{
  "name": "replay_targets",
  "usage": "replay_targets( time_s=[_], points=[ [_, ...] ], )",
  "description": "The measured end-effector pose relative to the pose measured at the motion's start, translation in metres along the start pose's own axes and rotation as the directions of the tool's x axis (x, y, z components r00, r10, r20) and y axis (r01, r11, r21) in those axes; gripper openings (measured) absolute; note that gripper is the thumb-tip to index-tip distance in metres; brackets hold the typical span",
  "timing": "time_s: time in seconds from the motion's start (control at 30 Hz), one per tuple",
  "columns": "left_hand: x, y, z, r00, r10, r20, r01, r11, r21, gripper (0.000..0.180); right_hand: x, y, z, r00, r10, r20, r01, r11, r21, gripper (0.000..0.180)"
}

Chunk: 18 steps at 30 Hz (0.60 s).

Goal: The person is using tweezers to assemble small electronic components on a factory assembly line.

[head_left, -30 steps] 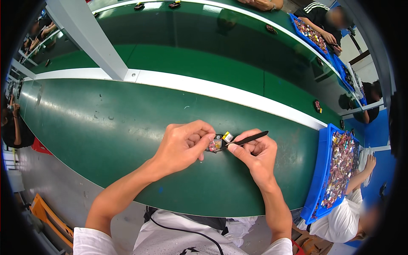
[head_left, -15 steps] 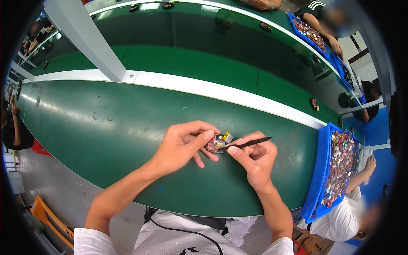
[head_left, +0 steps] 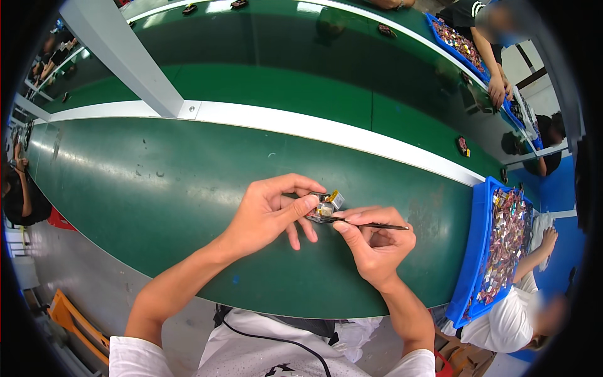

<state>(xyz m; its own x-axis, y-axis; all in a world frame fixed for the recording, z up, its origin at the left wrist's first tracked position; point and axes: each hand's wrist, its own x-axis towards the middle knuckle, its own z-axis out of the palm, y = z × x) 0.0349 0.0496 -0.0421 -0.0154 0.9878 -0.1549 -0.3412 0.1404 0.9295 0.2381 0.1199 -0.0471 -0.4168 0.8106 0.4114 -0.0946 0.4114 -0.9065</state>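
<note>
Over the green table (head_left: 176, 207), my left hand (head_left: 264, 210) pinches a small electronic device (head_left: 325, 210) between thumb and fingers. Its dark casing lies open, showing parts inside. A silver battery with yellow tape (head_left: 337, 200) sticks out at its upper right corner. My right hand (head_left: 375, 248) grips slim black tweezers (head_left: 389, 226), whose tip reaches to the near edge of the device. The exact contact of the tip is too small to make out.
A blue bin (head_left: 470, 264) heaped with small electronic parts stands at the table's right end. Beyond a white rail (head_left: 264, 118) runs a green conveyor belt (head_left: 276, 88) carrying several small devices. A grey post (head_left: 125, 63) rises at the left. Other people work nearby.
My right hand has shifted slightly right and down, and the tweezers have tipped from slanting up to slightly downward at their outer end. My left hand still holds the device.
</note>
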Motion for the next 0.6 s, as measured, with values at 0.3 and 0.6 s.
replay_targets(
  time_s=[0.3, 0.6],
  points=[
    [0.0002, -0.0012, 0.0026, 0.998, 0.034, -0.043, -0.035, 0.999, -0.012, 0.029, -0.0015, -0.0013, -0.0039, 0.996, 0.014, 0.083, -0.008, 0.997, -0.079, 0.021],
    [-0.0004, -0.0019, 0.0018, 0.996, 0.054, -0.067, -0.055, 0.998, -0.024, 0.028, 0.0026, -0.0006, 0.0042, 0.99, -0.131, 0.042, 0.134, 0.989, -0.069, 0.016]
  ],
)
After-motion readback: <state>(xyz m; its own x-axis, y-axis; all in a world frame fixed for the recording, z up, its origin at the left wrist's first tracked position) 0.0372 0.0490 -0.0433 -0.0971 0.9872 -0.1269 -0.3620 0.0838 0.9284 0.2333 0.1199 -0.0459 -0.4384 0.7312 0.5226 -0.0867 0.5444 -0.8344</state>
